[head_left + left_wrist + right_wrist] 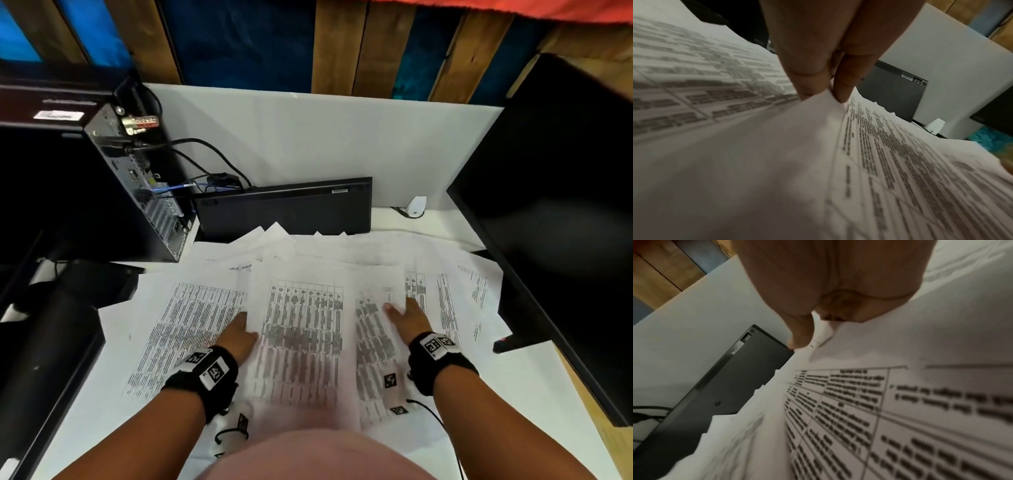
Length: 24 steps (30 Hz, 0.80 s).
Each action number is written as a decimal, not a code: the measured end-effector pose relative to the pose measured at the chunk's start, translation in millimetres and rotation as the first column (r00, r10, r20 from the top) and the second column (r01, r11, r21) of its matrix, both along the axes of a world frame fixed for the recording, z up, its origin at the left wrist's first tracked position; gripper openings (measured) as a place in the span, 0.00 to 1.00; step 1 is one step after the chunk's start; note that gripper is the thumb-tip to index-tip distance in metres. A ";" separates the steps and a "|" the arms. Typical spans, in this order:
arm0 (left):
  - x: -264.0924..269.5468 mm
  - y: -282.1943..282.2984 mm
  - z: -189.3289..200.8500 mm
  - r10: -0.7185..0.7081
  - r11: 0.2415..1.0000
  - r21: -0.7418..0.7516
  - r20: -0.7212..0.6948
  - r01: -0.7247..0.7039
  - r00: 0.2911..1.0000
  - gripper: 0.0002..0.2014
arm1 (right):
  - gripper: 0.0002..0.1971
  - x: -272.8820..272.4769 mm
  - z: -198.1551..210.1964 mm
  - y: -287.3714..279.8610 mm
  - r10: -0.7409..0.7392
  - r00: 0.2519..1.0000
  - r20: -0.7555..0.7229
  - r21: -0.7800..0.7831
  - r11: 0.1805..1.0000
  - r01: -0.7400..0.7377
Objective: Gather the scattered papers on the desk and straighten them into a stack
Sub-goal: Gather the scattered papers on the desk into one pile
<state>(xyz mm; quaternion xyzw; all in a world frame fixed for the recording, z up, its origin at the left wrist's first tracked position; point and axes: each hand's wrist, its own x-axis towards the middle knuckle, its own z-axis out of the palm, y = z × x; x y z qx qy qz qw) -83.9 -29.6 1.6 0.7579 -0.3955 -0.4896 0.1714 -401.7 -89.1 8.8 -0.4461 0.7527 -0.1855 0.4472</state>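
While papers (pixel 301 329) lie fanned across the desk (pixel 513 394), my left hand (pixel 239 334) pinches one sheet's edge. My right hand (pixel 407 317) grips another sheet just beside it.

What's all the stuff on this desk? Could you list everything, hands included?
White printed paper sheets: many, white with grey tables, spread overlapping across the desk.
White desk: one, under the papers.
Black flat keyboard: one, propped against the white partition behind the papers.
Black computer tower: one, far left, cables attached.
Black monitor: one, right.
Left hand: fingers pinch a sheet's edge.
Right hand: holds a sheet's edge.
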 end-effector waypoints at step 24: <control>128.8 37.0 8.5 0.012 0.943 0.228 0.703 -0.242 0.711 0.61 | 0.23 0.5 -20.3 6.7 -0.089 0.991 -0.100 -0.093 0.992 0.080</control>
